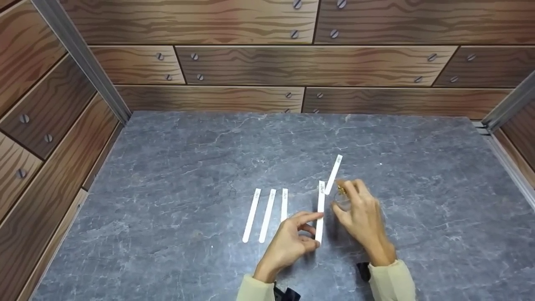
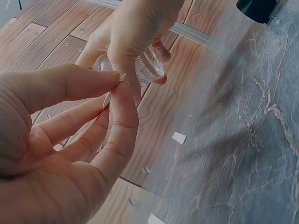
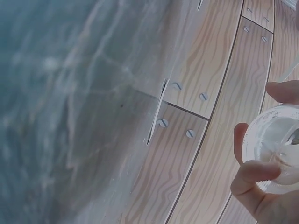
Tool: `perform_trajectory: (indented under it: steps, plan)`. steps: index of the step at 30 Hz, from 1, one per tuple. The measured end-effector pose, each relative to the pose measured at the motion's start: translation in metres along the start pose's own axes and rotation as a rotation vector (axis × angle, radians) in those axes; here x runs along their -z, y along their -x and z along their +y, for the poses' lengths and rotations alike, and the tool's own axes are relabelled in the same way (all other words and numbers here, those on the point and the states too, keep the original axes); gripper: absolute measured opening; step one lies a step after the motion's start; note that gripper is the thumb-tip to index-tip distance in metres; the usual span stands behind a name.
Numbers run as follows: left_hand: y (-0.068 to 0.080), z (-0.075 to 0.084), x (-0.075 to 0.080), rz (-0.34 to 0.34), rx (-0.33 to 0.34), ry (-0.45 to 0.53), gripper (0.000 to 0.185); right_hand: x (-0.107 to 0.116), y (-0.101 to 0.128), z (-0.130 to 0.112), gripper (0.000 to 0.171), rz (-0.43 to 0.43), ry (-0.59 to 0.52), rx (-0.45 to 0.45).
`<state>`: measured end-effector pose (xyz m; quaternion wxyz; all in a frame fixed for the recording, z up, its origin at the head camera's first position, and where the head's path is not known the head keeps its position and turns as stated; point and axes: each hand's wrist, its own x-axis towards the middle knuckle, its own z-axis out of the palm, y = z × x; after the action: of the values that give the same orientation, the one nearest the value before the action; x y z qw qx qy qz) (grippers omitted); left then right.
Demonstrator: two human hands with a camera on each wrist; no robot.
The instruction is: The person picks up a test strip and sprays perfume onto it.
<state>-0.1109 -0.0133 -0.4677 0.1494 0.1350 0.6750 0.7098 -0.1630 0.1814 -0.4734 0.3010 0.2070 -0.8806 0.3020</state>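
While the head view looked down on the grey stone counter [image 1: 175, 175], the left hand [image 1: 288, 244] pinched a white paper strip [image 1: 320, 211] between thumb and forefinger near its lower end, holding it upright at lower centre of the frame. The right hand [image 1: 361, 219], just right of that strip, had its fingers curled round a small clear glass bottle [image 1: 342, 200] with a gold-coloured top, the bottle close to the strip's upper half but, as far as could be told, not touching it. The left wrist view showed the same pinch from below: the fingertips [image 2: 119, 88] closed on the strip's thin edge, with the ribbed bottle [image 2: 149, 65] held just beyond in the upper centre. The right wrist view showed the bottle [image 3: 275, 144] at right of frame, ringed by fingers, and the held strip [image 3: 156, 114] edge-on near the centre. Three further strips [image 1: 267, 215] lay side by side on the counter left of the hands, and another strip [image 1: 334, 174] lay slanted just above the bottle. Judged from this arrangement, the step in hand was bringing bottle and held strip together; the next move would call for the nozzle to be aimed at the strip's free upper end while the pinch stayed firm.
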Motion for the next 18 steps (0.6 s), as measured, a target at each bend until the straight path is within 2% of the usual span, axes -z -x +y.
perform_trajectory:
  steps: [9, 18]
  plan:
    - [-0.0013, 0.0032, -0.0011, 0.009, -0.007, -0.012, 0.064, 0.001, 0.0002, -0.0015, 0.048, 0.001, 0.004, -0.027]
    - [-0.0016, 0.0011, -0.0029, 0.014, -0.004, -0.03, 0.063, 0.0005, -0.0001, 0.0008, 0.049, 0.023, -0.015, -0.006]
